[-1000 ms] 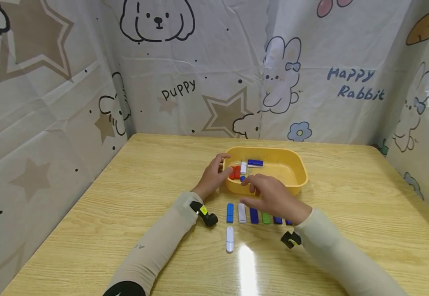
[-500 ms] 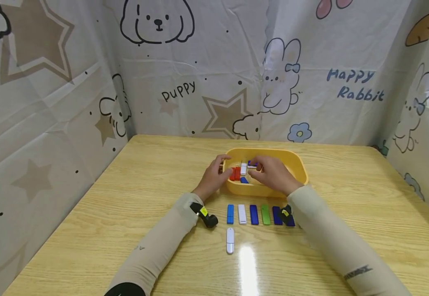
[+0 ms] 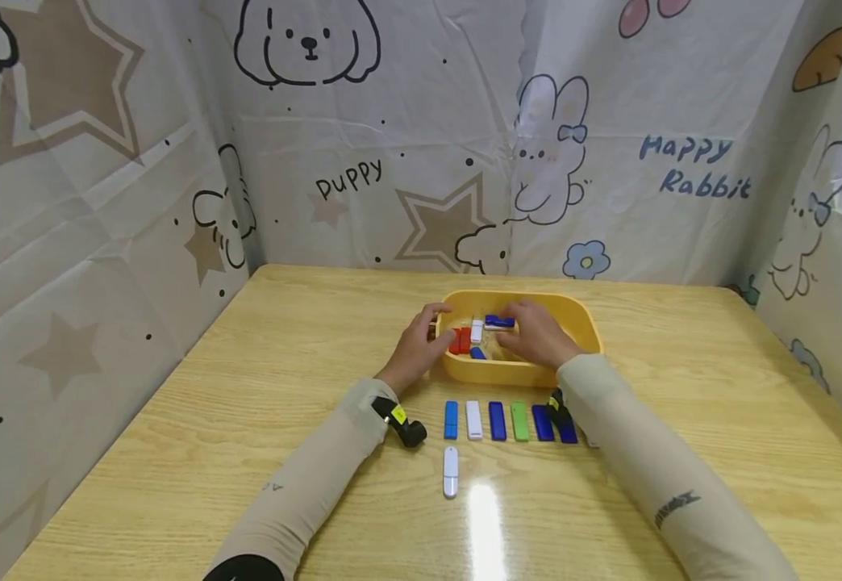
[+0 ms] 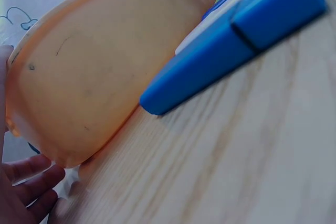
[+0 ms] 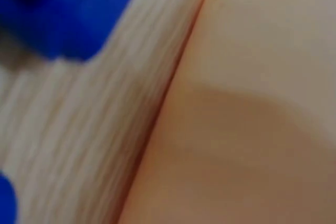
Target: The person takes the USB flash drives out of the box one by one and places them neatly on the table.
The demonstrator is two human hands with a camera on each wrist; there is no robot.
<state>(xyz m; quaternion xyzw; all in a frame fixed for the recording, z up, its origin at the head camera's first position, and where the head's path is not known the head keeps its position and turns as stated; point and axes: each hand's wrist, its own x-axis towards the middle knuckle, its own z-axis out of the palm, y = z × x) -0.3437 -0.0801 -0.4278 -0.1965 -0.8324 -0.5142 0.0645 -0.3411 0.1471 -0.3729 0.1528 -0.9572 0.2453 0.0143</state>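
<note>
At the left end of a yellow plastic bin (image 3: 518, 371), my left hand (image 3: 415, 349) grips the rim, thumb inside and fingers outside. In the left wrist view, its fingers (image 4: 39, 187) lie against the bin's outer wall. Inside the bin, my right hand (image 3: 540, 337) is at a dark blue USB stick (image 3: 497, 321), thumb and forefinger spread around its right end. Red USB sticks (image 3: 460, 340), a white one (image 3: 477, 330) and a blue one (image 3: 477, 353) lie beside it. The right wrist view is blurred and does not show the fingers.
In front of the bin several USB sticks stand in a row, among them a light blue one (image 3: 451, 420), a white one (image 3: 473, 420) and a green one (image 3: 520, 421). Nearer lies another white stick (image 3: 451, 471). Patterned curtains (image 3: 392, 121) border the wooden table (image 3: 174, 452).
My right hand has moved from above the bin's front rim into the bin, to the dark blue USB stick. The left hand has kept its grip on the bin.
</note>
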